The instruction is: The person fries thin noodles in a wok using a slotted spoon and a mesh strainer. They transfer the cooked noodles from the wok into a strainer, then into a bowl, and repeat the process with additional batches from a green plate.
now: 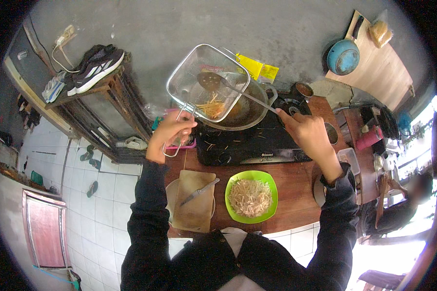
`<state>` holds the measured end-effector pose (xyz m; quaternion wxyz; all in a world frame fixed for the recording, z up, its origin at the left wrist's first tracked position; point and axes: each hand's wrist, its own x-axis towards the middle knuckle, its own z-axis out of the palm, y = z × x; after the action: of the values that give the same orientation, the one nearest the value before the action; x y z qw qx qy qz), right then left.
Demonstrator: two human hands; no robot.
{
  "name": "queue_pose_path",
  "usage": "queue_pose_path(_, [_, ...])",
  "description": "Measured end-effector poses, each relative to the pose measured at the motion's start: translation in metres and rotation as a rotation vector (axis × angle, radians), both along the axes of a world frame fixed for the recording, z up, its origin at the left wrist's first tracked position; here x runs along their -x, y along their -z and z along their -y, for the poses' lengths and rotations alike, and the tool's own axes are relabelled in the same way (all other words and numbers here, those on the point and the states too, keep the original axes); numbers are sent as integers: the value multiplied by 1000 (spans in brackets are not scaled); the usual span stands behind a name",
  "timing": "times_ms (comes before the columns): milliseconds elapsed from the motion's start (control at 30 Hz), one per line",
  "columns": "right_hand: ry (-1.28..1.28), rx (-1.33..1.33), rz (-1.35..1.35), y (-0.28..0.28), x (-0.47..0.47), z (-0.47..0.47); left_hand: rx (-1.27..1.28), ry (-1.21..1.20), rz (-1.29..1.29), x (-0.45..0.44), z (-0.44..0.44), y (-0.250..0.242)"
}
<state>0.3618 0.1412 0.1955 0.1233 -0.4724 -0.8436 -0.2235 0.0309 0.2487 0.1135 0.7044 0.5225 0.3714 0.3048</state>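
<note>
My left hand (177,130) grips the wire handle of a square mesh strainer basket (189,78), which is over the left part of a wok (259,109) on the stove. Thin golden fried sticks (213,106) lie in the basket's near corner. In my right hand (306,132) is the handle of a perforated metal spatula (253,96); its dark, holed head (209,80) is at the basket. Whether the head touches the mesh I cannot tell. Near me, a green bowl (274,196) holds many pale, thin-cut sticks (250,198).
Under the wok is a black two-burner Rinnai stove (233,145) on a wooden table (295,196). A knife (200,191) lies on a cutting board (195,218) at front left. Yellow packets (255,67) are behind the wok. Another person (393,214) sits at far right.
</note>
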Motion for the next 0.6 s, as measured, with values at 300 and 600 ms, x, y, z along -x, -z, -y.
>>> queue_pose_path(300, [23,-113,142,37,-2,-4,21,-3,-12,2,1,-2])
queue_pose_path(600, [85,-141,122,49,-6,-7,-24,-9,3,-2,-4,-7])
